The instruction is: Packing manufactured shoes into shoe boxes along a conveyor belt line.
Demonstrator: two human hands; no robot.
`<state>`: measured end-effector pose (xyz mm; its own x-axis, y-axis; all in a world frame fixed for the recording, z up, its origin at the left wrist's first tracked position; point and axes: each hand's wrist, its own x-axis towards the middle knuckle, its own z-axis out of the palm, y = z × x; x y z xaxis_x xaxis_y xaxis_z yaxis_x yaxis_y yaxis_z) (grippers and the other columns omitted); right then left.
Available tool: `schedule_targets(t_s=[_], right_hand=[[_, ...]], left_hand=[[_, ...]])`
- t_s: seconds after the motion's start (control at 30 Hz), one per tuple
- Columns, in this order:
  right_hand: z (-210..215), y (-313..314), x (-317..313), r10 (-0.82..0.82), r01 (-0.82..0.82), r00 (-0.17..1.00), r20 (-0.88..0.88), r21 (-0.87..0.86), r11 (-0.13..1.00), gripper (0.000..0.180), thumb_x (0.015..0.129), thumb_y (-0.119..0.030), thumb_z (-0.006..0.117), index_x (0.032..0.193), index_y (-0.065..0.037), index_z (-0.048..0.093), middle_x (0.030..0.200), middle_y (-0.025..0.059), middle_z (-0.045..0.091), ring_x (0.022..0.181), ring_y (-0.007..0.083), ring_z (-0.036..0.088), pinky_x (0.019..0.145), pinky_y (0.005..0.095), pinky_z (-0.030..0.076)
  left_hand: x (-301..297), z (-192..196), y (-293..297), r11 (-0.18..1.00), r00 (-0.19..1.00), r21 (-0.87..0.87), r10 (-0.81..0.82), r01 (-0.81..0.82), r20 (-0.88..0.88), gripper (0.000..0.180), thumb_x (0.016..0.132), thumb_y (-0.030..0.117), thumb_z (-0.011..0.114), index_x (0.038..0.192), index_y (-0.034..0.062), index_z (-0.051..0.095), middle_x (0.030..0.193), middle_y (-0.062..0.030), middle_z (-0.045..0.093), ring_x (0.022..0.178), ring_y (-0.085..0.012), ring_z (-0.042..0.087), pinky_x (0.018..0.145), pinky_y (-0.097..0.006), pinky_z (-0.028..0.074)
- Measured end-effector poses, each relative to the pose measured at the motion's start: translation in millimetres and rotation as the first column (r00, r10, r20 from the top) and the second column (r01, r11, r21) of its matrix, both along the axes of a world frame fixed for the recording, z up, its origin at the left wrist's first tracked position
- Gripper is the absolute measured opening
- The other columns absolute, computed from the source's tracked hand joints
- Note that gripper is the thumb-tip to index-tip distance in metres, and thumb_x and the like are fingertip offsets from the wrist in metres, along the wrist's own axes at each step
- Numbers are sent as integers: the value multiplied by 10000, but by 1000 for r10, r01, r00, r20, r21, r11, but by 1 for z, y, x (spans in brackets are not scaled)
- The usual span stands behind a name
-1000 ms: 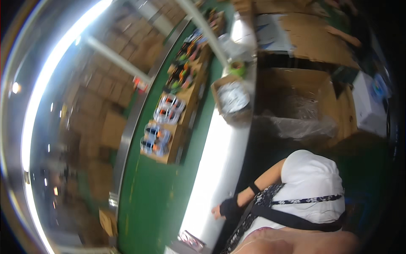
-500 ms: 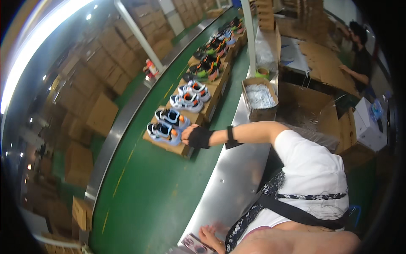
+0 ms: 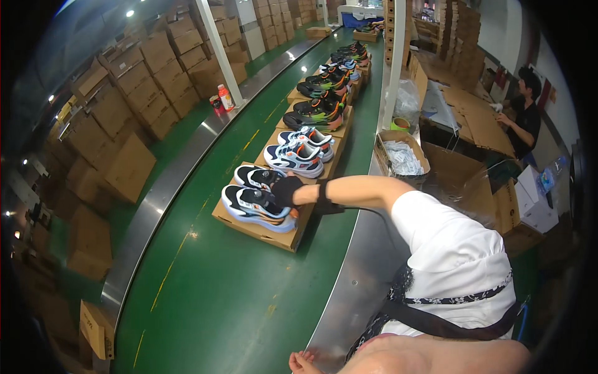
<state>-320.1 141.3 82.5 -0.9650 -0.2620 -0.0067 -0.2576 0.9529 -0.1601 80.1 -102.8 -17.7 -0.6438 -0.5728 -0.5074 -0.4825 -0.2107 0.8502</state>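
My right hand, in a black fingerless wrist wrap, reaches over the conveyor to the nearest pair of sneakers. It touches the heel end of the near white, black and light-blue sneaker; its fingers are mostly hidden. The pair's other sneaker lies just beyond. Both rest on a brown cardboard shoebox. At the lower edge is my left hand, partly cut off, fingers curled together. Whatever it may hold cannot be made out.
More sneakers stand on boxes in line along the green conveyor belt. A carton of white packets and a tape roll are at the right. Another person works beyond cartons. A post rises beside the belt.
My right hand has moved from the box's edge by the heels onto the near sneaker. The printed card beside my left hand is out of view now. The whole view has shifted.
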Motion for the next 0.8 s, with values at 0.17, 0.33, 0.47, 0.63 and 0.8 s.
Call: schedule_targets(t_s=[0.17,0.33,0.47,0.63,0.8], right_hand=[[-59,62,88,443,-472,862,246,70,879,300,561,-260,579,755,-41,508,749,142,564,721,245,563,611,369,430],[-37,74,192,869,-870,478,-130,68,489,142,584,-195,585,610,-98,484,561,73,508,540,218,538,443,272,368],[-22,68,201,791,-872,344,506,-141,469,147,624,-240,557,684,-112,596,635,127,569,644,285,573,538,404,421],[-16,29,107,665,-652,723,189,-133,747,250,729,-192,459,938,-75,531,966,131,543,947,268,496,757,485,375],[-107,1,51,461,-437,867,-189,156,886,516,750,-162,417,1246,-103,288,1283,215,261,1190,391,244,853,660,194]], left_hand=[[-39,5,-8,994,995,-94,-58,51,-78,461,770,316,552,1110,20,458,940,-257,554,826,-377,564,667,-356,481],[-101,11,32,890,836,-362,-409,277,-366,320,772,145,558,1029,-32,484,857,-108,535,732,-174,537,626,-274,452],[-130,5,107,613,630,-507,-759,606,-164,344,734,235,606,976,-2,542,707,-88,516,657,-186,517,609,-287,431],[-135,-3,128,443,526,-545,-850,712,-3,382,723,313,603,934,-3,565,630,-91,504,595,-207,497,552,-310,413],[-126,-3,116,585,588,-372,-800,721,-119,455,708,327,619,988,-19,528,708,-114,511,625,-230,500,607,-348,419]])
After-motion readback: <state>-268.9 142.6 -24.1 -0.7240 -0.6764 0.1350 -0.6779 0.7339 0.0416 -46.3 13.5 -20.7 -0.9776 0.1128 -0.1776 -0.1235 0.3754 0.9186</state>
